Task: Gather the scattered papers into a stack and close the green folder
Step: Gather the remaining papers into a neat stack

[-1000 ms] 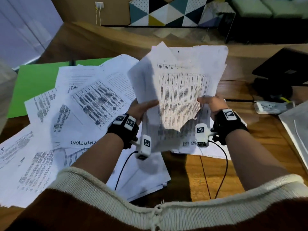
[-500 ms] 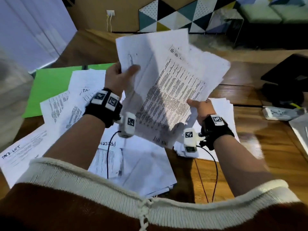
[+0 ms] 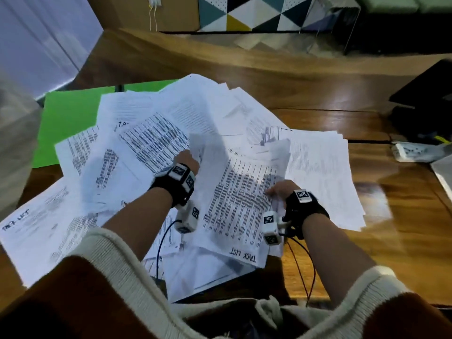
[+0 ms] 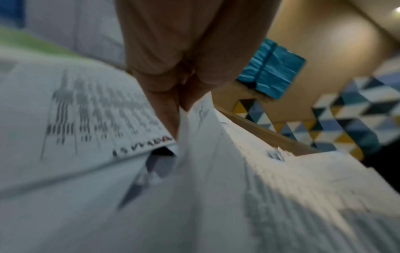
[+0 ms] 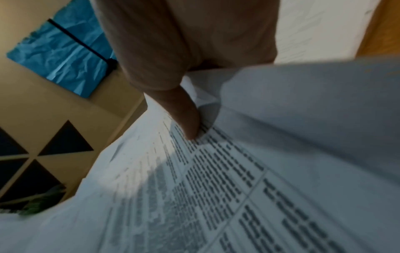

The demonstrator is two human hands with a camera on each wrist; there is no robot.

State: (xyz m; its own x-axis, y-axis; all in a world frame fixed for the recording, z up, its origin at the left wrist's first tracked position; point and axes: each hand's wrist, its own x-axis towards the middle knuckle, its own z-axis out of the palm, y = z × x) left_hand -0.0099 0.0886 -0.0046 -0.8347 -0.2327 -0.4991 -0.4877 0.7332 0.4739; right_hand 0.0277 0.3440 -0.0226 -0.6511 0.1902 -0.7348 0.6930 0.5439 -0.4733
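Observation:
A bundle of printed papers (image 3: 239,192) lies low over the table, with a "TASK LIST" sheet on top. My left hand (image 3: 188,159) grips the bundle's left edge, its fingers tucked under the sheets (image 4: 188,130). At the right edge my right hand (image 3: 278,190) holds the same bundle, thumb pressed on the printed page (image 5: 190,126). More loose papers (image 3: 102,172) are spread across the wooden table (image 3: 367,253) to the left and behind. The green folder (image 3: 71,123) lies open at the far left, partly covered by sheets.
A separate pile of sheets (image 3: 325,177) lies right of the bundle. A white power strip (image 3: 413,151) and dark objects (image 3: 425,106) sit at the far right. A sheet's corner (image 3: 442,172) shows at the right edge. Cables trail from my wrists over the table's front.
The bundle, held upright a second ago, has tilted over to the left and come down flat onto the spread papers. Both hands have dropped with it, still holding its edges.

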